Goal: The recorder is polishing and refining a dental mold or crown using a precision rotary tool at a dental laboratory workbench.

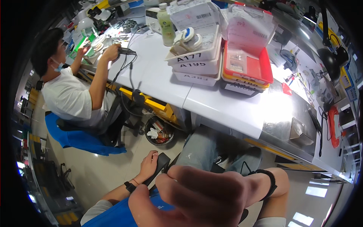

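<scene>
My right hand (204, 193) looms large and blurred, close in front of my lap. Its fingers are bent, the thumb stands apart from them, and nothing shows in the gap between. At lower left my left hand (150, 163) lies loosely beside a black chair armrest (162, 162), its fingers partly spread and nothing seen in it. A dark watch (130, 187) is on the left wrist and a black band (271, 184) is on the right arm. Blue cloth (113, 217) covers my front, partly hidden by the right hand.
Ahead, a white workbench (155, 75) carries stacked white bins (196, 66), a red tray (261, 66) on further trays, and a pale green bottle (165, 26). A metal plate (280, 126) lies at right. A co-worker (75, 90) sits left; a waste bin (159, 130) stands below.
</scene>
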Demonstrator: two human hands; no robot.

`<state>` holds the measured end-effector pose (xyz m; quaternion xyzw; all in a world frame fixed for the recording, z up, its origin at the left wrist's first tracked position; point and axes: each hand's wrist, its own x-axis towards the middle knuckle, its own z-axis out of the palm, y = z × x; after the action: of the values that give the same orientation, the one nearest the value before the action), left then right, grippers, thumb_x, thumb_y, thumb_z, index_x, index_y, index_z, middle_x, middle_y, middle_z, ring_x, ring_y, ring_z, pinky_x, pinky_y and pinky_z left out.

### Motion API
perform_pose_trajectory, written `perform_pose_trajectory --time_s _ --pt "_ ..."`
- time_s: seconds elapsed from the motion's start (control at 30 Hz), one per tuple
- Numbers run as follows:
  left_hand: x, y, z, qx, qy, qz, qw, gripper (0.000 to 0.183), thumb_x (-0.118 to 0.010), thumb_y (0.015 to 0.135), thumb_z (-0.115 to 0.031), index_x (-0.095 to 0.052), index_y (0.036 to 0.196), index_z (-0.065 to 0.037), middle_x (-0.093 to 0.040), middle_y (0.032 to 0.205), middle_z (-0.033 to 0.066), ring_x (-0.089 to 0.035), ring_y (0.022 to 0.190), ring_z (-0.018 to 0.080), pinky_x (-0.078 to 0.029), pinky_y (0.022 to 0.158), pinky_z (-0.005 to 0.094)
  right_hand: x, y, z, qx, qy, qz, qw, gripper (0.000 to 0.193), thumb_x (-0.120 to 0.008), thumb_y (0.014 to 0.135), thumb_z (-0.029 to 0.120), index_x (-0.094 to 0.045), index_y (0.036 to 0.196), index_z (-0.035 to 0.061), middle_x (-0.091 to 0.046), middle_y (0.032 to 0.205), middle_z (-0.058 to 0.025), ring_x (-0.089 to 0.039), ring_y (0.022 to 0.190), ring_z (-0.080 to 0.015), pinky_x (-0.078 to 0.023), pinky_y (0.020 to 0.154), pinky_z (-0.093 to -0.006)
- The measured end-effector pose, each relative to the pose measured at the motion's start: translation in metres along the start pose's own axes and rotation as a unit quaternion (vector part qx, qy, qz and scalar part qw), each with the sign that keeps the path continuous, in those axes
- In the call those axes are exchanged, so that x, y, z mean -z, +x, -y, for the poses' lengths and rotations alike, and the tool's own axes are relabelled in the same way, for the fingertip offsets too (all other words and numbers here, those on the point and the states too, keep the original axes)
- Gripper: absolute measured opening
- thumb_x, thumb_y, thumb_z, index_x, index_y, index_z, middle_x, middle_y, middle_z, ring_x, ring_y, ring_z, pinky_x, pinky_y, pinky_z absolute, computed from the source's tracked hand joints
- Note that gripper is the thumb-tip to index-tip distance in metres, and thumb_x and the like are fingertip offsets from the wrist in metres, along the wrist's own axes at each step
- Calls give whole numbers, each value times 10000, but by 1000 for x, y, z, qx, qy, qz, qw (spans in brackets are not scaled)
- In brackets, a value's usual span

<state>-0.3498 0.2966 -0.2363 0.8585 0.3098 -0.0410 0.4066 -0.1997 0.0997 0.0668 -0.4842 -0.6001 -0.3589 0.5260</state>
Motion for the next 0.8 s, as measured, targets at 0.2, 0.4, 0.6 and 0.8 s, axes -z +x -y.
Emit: perform_pose_trajectory --time_s 0.2,0.4,0.6,0.8 --pt "-18 28 -22 31 64 5 997 378 -444 1057 -348 -687 1122 -66 -711 942 237 -685 920 439 -517 810 492 38 -43 -76 -114 29 33 993 419 -701 579 357 -643 826 24 -518 734 -74 -350 485 -175 -288 415 -256" --pt "-33 50 -18 88 102 28 990 388 -475 1051 -352 -714 1042 -46 -698 826 221 -691 806 427 -525 737 477 58 -93 -129 -239 16 13 971 269 -769 749 238 -661 871 24 -608 791 -63 -548 579 -159 -465 507 -295" --pt "-43 62 -27 96 87 22 991 414 -463 1055 -375 -710 1032 -44 -704 834 218 -694 815 425 -523 754 488 106 -152 -152 -352 -68 185 915 319 -791 767 -8 -611 1019 69 -636 773 -28 -567 520 -144 -451 469 -276" --pt "-55 63 -11 156 65 25 985 457 -431 1048 -389 -708 989 -30 -701 858 232 -683 864 440 -519 790 490 129 -175 -150 -530 -71 196 822 219 -793 708 -42 -683 872 50 -642 688 -33 -616 544 -177 -466 521 -289"
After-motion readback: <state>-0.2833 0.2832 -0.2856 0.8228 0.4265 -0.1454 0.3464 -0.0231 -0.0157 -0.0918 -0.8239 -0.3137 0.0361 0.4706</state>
